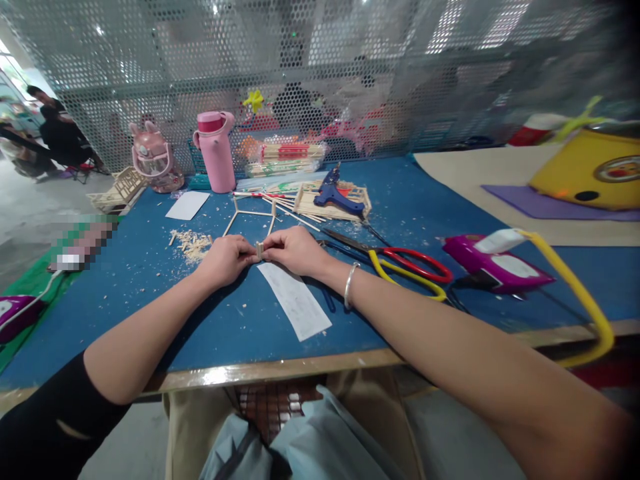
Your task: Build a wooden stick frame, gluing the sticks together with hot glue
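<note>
My left hand [231, 259] and my right hand [296, 249] meet over the blue table [210, 333]. Between their fingertips a small upright bundle of short wooden sticks [259, 251] is pinched from both sides. Just behind the hands stands a thin stick frame [254, 213] with short uprights at its corners. A strip of white paper [296, 303] runs from under the fingers toward the table's front edge. Left of my left hand lies a pile of short stick pieces [191, 246]. Scissors [410, 263] with red and yellow handles rest beside my right forearm.
A blue glue gun [337, 197] sits on a wooden stick model [303, 200] at the back. Behind the hands stand a pink flask [217, 157] and a rabbit-eared bottle [157, 160]. A purple device [495, 263] with a yellow cable [575, 283] occupies the right. A perforated metal screen [300, 73] closes off the back.
</note>
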Demonstrator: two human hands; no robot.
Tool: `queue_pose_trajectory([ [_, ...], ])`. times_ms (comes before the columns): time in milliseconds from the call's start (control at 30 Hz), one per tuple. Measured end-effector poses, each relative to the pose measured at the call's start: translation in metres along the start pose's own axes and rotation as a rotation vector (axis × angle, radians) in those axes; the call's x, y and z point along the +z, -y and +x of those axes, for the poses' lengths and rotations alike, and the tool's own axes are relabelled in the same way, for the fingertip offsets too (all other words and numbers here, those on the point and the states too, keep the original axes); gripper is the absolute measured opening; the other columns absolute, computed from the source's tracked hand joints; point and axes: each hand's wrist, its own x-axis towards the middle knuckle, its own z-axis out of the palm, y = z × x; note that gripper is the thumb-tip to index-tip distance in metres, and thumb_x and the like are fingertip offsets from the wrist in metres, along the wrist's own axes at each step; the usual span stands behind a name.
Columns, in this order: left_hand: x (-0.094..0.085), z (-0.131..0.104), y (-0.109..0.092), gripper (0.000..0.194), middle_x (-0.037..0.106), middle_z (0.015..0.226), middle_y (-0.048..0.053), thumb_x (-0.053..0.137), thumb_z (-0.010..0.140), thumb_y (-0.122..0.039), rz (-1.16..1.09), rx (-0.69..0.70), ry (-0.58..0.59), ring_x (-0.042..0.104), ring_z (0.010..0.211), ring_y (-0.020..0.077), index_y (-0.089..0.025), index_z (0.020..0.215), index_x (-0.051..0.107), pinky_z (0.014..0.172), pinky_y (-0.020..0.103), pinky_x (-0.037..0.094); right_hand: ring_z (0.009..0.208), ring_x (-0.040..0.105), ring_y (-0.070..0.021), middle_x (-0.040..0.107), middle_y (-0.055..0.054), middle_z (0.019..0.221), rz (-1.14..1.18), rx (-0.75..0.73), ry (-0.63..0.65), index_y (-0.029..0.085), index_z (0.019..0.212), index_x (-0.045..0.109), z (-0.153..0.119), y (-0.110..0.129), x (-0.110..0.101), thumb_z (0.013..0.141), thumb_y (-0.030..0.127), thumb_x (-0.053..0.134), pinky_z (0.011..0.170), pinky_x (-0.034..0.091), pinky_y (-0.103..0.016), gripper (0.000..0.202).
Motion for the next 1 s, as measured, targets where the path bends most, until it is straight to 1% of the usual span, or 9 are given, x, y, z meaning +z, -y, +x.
queue_pose_trajectory([
  [367,0.0001,0.0008,-0.0003,0.01,0.067,0.077,0.004,0.061,0.076,-0.024,-0.03,-0.007,0.01,0.059,0.071,0.014,-0.018,0.076,0.069,0.068,0.025,0.045,0.066,0.057,-0.0106,0.069,-0.001,0.072,0.07,0.015,0.018,0.016,0.077,0.07,0.0014,-0.0031,-0.001,0.07,0.018,0.058,0.06,0.039,-0.02,0.014],
  [533,0.0,0.0013,-0.0002,0.01,0.067,0.079,0.003,0.06,0.076,-0.023,-0.039,-0.025,0.024,0.06,0.073,0.014,-0.018,0.076,0.069,0.069,0.025,0.045,0.057,0.051,-0.0084,0.064,0.0,0.064,0.097,0.029,-0.006,0.014,0.074,0.068,0.0031,-0.0064,-0.0026,0.071,0.019,0.056,0.055,0.036,-0.02,0.013],
  [633,0.0001,0.0016,-0.0003,0.01,0.067,0.079,0.004,0.06,0.076,-0.023,-0.044,-0.023,0.026,0.06,0.074,0.0144,-0.018,0.076,0.069,0.071,0.026,0.045,0.056,0.05,-0.0077,0.062,0.001,0.062,0.093,0.024,0.01,0.014,0.074,0.067,0.0036,-0.0069,-0.0033,0.071,0.018,0.054,0.054,0.035,-0.02,0.014],
  [733,0.0001,0.0017,-0.0007,0.01,0.067,0.078,0.004,0.06,0.076,-0.022,-0.039,-0.023,0.024,0.059,0.073,0.0144,-0.017,0.076,0.069,0.07,0.026,0.045,0.056,0.05,-0.0075,0.062,0.001,0.062,0.081,0.001,0.032,0.014,0.075,0.068,0.0035,-0.0063,-0.003,0.072,0.017,0.053,0.054,0.035,-0.019,0.015],
  [867,-0.0002,0.0013,-0.0019,0.009,0.066,0.076,0.004,0.06,0.075,-0.021,-0.011,-0.022,0.019,0.059,0.07,0.0142,-0.017,0.074,0.069,0.067,0.025,0.044,0.057,0.051,-0.0078,0.063,0.001,0.063,0.067,-0.004,0.03,0.014,0.075,0.069,0.0033,-0.0054,-0.0019,0.071,0.016,0.054,0.055,0.036,-0.019,0.015],
  [1000,-0.0001,0.0008,-0.0022,0.01,0.067,0.077,0.005,0.06,0.076,-0.021,-0.01,-0.015,0.017,0.059,0.071,0.0145,-0.016,0.075,0.069,0.067,0.025,0.044,0.062,0.055,-0.0092,0.067,-0.001,0.069,0.052,0.002,0.032,0.014,0.077,0.069,0.0028,-0.0044,-0.0014,0.071,0.014,0.054,0.058,0.039,-0.02,0.016],
])
